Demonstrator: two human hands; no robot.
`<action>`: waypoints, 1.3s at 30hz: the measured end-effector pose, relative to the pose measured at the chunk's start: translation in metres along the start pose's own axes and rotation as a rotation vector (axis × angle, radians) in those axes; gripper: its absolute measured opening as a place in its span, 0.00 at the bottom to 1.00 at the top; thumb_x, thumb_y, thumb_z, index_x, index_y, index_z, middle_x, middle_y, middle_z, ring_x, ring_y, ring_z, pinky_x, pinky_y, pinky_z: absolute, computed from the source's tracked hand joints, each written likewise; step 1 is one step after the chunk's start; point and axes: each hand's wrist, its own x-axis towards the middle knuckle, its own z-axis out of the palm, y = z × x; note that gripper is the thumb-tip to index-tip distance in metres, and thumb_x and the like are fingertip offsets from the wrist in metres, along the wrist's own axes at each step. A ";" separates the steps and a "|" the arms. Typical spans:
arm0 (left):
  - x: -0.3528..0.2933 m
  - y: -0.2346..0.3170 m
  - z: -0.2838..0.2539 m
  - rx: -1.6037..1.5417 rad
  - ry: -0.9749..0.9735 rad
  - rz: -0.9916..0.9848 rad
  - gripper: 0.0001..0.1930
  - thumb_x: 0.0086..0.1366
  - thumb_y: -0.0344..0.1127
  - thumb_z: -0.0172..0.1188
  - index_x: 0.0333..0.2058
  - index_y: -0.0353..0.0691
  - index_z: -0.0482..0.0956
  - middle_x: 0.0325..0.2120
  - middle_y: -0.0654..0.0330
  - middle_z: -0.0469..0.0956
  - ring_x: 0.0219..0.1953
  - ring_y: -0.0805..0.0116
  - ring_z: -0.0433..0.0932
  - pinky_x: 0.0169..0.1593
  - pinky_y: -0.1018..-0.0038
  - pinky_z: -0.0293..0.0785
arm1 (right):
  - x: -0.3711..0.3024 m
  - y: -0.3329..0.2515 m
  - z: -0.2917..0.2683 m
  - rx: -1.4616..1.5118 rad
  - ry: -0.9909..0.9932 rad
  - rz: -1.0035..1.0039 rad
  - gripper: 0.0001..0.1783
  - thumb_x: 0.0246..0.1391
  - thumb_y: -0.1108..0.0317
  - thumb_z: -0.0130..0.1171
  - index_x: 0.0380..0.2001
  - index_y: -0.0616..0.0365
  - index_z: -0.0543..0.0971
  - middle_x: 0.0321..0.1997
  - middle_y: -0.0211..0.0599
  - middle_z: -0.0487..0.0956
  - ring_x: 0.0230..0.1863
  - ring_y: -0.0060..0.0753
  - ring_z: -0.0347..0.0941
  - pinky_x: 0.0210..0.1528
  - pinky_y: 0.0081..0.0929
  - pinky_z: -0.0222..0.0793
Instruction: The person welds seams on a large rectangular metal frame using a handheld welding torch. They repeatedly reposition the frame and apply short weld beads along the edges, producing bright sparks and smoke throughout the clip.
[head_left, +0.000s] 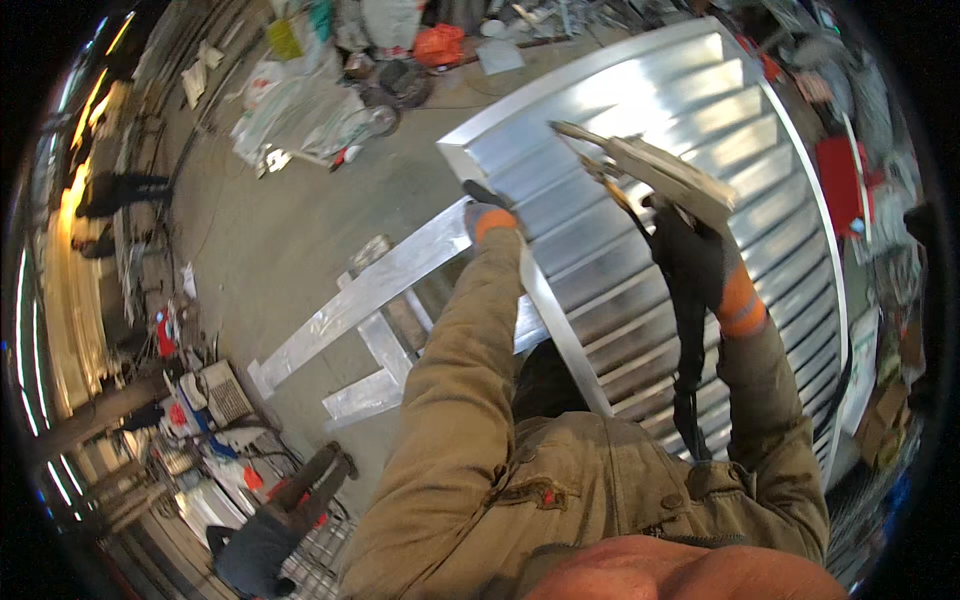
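A large silvery panel (575,215) with many parallel slats and a curved frame stands in front of me. My left hand (488,212), in a black glove with an orange cuff, is closed around its left frame edge near the corner. Over the slats, my right hand (697,255) grips a long beige tool (670,175) with narrow tips at its far end; blur hides its exact kind. A black cable or strap (688,375) hangs below that hand, across the panel.
A bare metal frame (350,285) lies left of the panel. Plastic sheeting (300,115) and discs (402,83) are on the floor at the far left. Another person (262,545) is at lower left, among tools and equipment. Clutter and a red object (843,185) line the right side.
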 end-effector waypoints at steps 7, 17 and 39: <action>-0.013 0.019 -0.005 0.439 0.244 0.189 0.51 0.79 0.72 0.27 0.48 0.25 0.86 0.47 0.33 0.86 0.53 0.33 0.83 0.58 0.48 0.78 | 0.080 0.022 0.017 -0.124 -0.142 -0.190 0.24 0.72 0.57 0.64 0.60 0.63 0.76 0.34 0.29 0.79 0.30 0.19 0.76 0.30 0.20 0.75; 0.019 -0.010 -0.004 0.418 0.209 0.217 0.38 0.79 0.66 0.40 0.44 0.33 0.87 0.43 0.38 0.87 0.49 0.35 0.85 0.52 0.49 0.79 | 0.141 0.072 0.041 0.005 -0.293 -0.104 0.26 0.69 0.56 0.68 0.60 0.63 0.77 0.34 0.26 0.80 0.28 0.14 0.74 0.26 0.18 0.72; -0.032 0.028 -0.005 0.348 0.263 0.150 0.51 0.78 0.74 0.26 0.49 0.30 0.88 0.47 0.35 0.86 0.53 0.31 0.83 0.57 0.47 0.77 | 0.176 0.091 0.053 -0.091 -0.300 -0.010 0.27 0.68 0.50 0.69 0.57 0.62 0.80 0.30 0.26 0.80 0.25 0.16 0.72 0.23 0.22 0.67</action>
